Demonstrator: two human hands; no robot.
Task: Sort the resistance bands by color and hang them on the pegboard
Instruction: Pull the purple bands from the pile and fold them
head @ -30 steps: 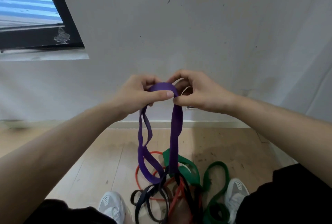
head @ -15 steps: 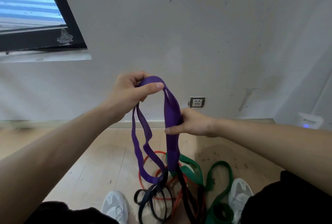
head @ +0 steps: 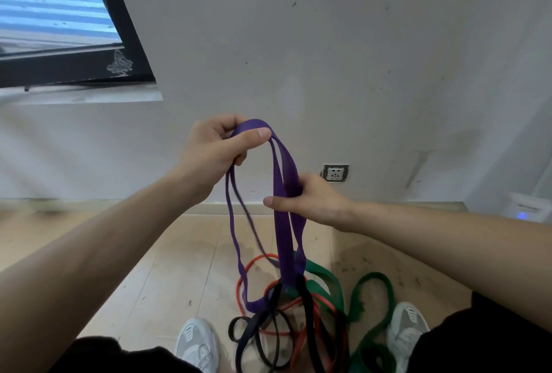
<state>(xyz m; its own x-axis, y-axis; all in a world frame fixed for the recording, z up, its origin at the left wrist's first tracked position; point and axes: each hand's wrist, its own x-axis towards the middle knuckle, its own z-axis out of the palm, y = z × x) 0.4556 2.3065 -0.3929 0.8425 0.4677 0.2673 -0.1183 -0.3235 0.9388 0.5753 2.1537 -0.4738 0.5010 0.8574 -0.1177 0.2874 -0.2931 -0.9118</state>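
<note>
Purple bands (head: pixel 282 223) held up above the floor pile (head: pixel 370 292).
Left hand (head: pixel 215 148) pinches their top loop, right hand (head: pixel 310 199) grips the strands lower; best to slide it down and shake the bottom free of the black bands (head: pixel 268 325).
</note>
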